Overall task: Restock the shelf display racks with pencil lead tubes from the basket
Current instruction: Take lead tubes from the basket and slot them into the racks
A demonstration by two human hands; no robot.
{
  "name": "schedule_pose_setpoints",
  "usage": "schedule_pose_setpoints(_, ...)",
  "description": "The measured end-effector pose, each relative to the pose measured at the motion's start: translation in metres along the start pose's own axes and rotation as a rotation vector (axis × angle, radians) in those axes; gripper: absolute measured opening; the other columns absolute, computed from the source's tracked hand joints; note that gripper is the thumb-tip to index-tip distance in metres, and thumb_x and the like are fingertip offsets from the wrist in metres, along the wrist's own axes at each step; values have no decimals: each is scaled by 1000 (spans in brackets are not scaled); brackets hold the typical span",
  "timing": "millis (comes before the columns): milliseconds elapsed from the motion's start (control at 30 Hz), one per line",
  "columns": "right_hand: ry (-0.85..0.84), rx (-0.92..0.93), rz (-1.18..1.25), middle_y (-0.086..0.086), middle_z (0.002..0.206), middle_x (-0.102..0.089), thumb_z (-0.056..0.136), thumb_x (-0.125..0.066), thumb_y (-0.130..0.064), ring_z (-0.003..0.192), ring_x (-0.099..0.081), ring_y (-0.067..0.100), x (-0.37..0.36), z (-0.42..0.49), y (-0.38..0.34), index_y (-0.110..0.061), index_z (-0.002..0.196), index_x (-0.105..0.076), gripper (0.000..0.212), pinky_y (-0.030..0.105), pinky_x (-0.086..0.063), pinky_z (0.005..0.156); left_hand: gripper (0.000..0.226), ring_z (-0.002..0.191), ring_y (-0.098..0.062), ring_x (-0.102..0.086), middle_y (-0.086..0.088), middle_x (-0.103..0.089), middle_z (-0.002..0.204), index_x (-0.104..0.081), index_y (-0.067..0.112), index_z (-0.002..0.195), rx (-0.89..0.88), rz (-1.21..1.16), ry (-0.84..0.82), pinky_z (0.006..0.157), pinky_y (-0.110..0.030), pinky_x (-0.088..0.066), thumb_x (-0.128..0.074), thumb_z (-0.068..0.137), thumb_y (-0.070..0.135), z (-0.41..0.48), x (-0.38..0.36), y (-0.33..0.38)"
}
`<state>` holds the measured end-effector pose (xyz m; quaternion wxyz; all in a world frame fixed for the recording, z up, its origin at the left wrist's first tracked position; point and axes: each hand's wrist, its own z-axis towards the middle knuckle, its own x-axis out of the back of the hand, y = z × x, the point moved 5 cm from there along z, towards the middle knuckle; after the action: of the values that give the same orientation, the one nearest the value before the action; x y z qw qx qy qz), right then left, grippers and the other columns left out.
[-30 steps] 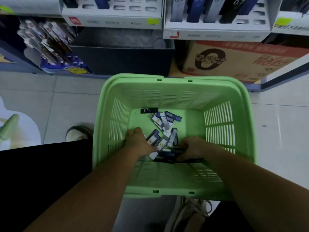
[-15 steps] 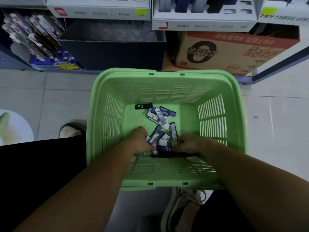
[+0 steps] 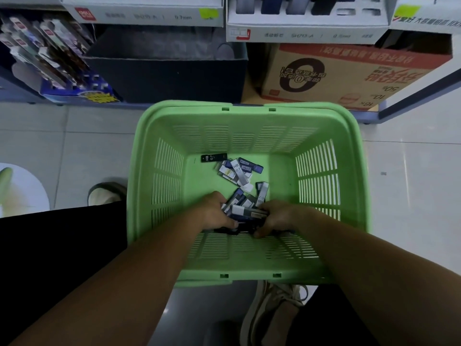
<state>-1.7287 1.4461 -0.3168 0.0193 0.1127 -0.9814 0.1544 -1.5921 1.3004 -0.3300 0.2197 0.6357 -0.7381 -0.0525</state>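
I'm at the gathering stage, with both arms reaching down into the green basket (image 3: 159, 136) that sits on the floor in the middle of the frame. My left hand (image 3: 215, 211) and right hand (image 3: 277, 216) meet near the lower middle of its bottom, fingers curled in around a small bundle of pencil lead tubes (image 3: 245, 211) held between them. How many each hand holds I cannot tell, since my knuckles hide the undersides. More tubes lie loose beyond my hands: a small heap (image 3: 237, 171) toward the far wall and one black tube (image 3: 213, 157) just to its left. The white display racks (image 3: 306, 33) run along the top edge of the frame, well apart from the basket, and the right one shows some open slots. I judge the restocking only partly done: this bundle has yet to go up to the racks, and the loose ones need at least another trip
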Motion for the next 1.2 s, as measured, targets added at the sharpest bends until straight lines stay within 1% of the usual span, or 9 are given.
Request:
schedule_pose_setpoints(133, 59, 25, 86, 5, 104, -71, 79, -87, -16, 93, -69, 22, 5, -1, 1, -25, 106, -66, 35, 36, -56, 83, 81, 107, -22, -60, 1, -57, 121, -52, 20, 127, -7, 110, 39, 100, -39, -53, -98, 63, 38, 1, 0, 5)
schedule_pose_setpoints(433, 324, -1, 468, 13, 90, -70, 101, -62, -16, 64, -62, 20, 31, -10, -1, -15, 110, -65, 9, 29, -48, 50, 39, 88, -23, -62, -4, -61, 96, -49, 22, 89, -82, 174, 224, 73, -33, -49, -87, 81, 29, 7, 3, 17)
schedule_pose_setpoints(600, 411, 21, 643, 10, 80, -65, 104, -58, -17, 50, -55, 12, 39, -8, -3, -5, 110, -63, 14, 21, -43, 41, 44, 95, -26, -60, -10, -57, 111, -52, 13, 110, -65, 247, 397, 75, -35, -50, -83, 81, 24, 5, 29, 15)
schedule_pose_setpoints(733, 386, 17, 717, 11, 81, -65, 104, -59, -15, 45, -55, 10, 35, -8, -3, -4, 112, -63, 14, 22, -44, 41, 53, 101, -28, -60, -11, -52, 115, -49, 8, 121, -21, 249, 408, 78, -35, -52, -80, 83, 26, 6, 35, 9)
schedule_pose_setpoints(800, 388, 28, 713, 8, 76, -65, 103, -59, -15, 46, -57, 11, 36, -10, -7, -6, 110, -64, 13, 23, -45, 42, 45, 95, -24, -58, -6, -53, 111, -51, 9, 119, -13, 149, 385, 75, -33, -49, -77, 85, 23, 7, 35, 8)
schedule_pose_setpoints(967, 399, 74, 667, 6, 81, -63, 105, -56, -17, 54, -56, 11, 37, -20, -27, -12, 109, -61, 9, 26, -45, 49, 22, 84, -27, -70, -11, -71, 100, -63, 14, 103, 41, -255, 276, 73, -40, -64, -71, 83, 12, -4, 39, 8)
schedule_pose_setpoints(1033, 400, 112, 656, 9, 88, -63, 105, -55, -18, 59, -53, 14, 40, -27, -38, -14, 109, -60, 7, 27, -45, 50, 43, 82, -29, -71, -17, -70, 103, -60, 10, 125, 88, -445, 269, 72, -41, -65, -68, 84, 0, -14, 41, 8)
schedule_pose_setpoints(1100, 409, 153, 630, 11, 87, -62, 106, -54, -17, 54, -52, 13, 44, -39, -49, -14, 110, -58, 7, 26, -43, 46, 74, 82, -28, -72, -21, -67, 108, -38, 10, 153, 109, -666, 246, 69, -39, -65, -66, 87, -8, -27, 45, 12)
schedule_pose_setpoints(1200, 412, 211, 592, 12, 79, -58, 106, -53, -16, 45, -47, 12, 52, -63, -65, -6, 114, -54, 13, 26, -40, 42, 70, 75, -21, -66, -19, -66, 104, -36, 9, 154, 60, -813, 217, 66, -34, -64, -64, 92, -7, -52, 56, 24)
